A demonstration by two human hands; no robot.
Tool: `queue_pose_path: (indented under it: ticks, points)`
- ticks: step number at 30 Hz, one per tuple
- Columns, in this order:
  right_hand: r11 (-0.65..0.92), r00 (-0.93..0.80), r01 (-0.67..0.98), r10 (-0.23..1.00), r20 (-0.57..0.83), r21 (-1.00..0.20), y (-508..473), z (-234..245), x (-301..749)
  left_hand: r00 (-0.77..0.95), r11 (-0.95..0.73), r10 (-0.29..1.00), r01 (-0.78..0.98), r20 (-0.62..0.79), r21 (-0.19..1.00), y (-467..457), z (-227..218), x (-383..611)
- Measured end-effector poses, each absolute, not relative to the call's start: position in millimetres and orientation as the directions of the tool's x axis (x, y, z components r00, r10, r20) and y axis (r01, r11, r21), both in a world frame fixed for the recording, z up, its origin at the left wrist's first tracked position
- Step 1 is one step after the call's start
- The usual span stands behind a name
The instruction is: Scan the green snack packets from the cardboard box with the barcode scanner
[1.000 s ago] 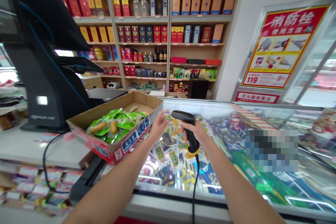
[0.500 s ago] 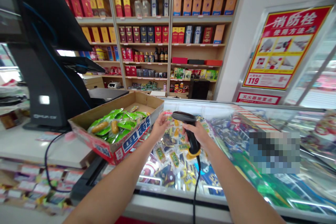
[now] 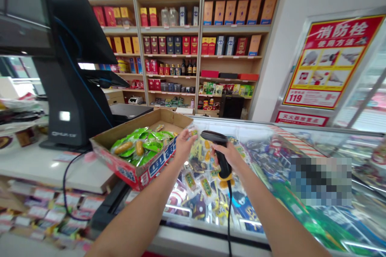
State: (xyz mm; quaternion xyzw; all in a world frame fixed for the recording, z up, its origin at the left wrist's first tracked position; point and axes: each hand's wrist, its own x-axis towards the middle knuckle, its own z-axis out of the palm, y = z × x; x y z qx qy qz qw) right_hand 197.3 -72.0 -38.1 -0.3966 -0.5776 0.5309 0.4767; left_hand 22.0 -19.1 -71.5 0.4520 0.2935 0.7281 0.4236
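My right hand (image 3: 229, 156) is wrapped round the handle of a black barcode scanner (image 3: 222, 156) with a yellow base and a cable hanging down. The scanner's head points left, towards my left hand (image 3: 184, 145). Between the fingertips of that hand is a small clear snack packet (image 3: 193, 130), its print too small to read. Below both hands, several clear snack packets (image 3: 206, 187) lie on the glass top of a freezer. Just left of my left hand stands an open cardboard carton (image 3: 120, 167), holding green snack packets (image 3: 141, 143).
A black checkout terminal (image 3: 70, 100) stands on the counter (image 3: 90, 176) at the left. Colourful goods show through the freezer glass (image 3: 265, 118). Shelves (image 3: 169, 29) of boxes and bottles line the back, beside a red-and-white wall sign (image 3: 331, 60). A blurred patch covers something at the right.
The whole view has shifted a little, so the scene sits lower and further right. The packet in my left hand has turned slightly and sits a little nearer the carton. Both grips are unchanged.
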Motion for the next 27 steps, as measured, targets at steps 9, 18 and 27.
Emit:
queue_pose_path:
  ticks: [9, 18, 27]
  points:
    - [0.242, -0.35, 0.016, 0.91, 0.221, -0.97, -56, 20, 133, -0.708, -0.73, 0.651, -0.484, 0.273, 0.482, -18, -27, -30]
    - [0.259, -0.425, 0.021, 0.876, 0.226, -0.966, -59, 30, 114, -0.685, -0.727, 0.655, -0.457, 0.319, 0.512, -38, -19, -35]
    - [0.136, -0.081, -0.038, 0.987, 0.138, -0.99, -53, -19, 210, -0.254, -0.456, 0.87, -0.084, 0.423, 0.886, -3, -66, 12]
